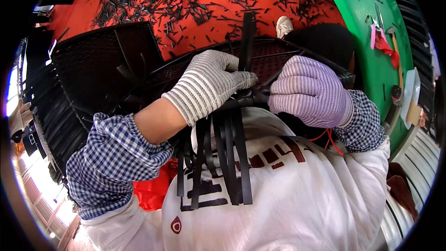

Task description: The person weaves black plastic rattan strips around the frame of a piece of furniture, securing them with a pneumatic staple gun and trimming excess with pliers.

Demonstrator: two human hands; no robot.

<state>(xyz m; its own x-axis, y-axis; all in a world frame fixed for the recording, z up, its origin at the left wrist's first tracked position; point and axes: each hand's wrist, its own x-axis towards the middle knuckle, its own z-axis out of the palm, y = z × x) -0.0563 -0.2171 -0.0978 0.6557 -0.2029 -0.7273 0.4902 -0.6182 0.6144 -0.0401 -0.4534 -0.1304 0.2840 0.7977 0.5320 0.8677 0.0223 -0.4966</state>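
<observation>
Pinching the upright black strip [247, 37] at the woven basket rim [278, 49], both gloved hands, left hand [211, 88] and right hand [309, 90], are closed on it; slackening could loosen the weave.

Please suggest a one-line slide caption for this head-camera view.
Gloved left hand and right hand grip black strips at a woven panel's edge.

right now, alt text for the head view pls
Two gloved hands, left in grey-white and right in lilac, pinch black strips at the rim of a black woven basket on the person's lap. Cut strip scraps litter the red floor.
</observation>
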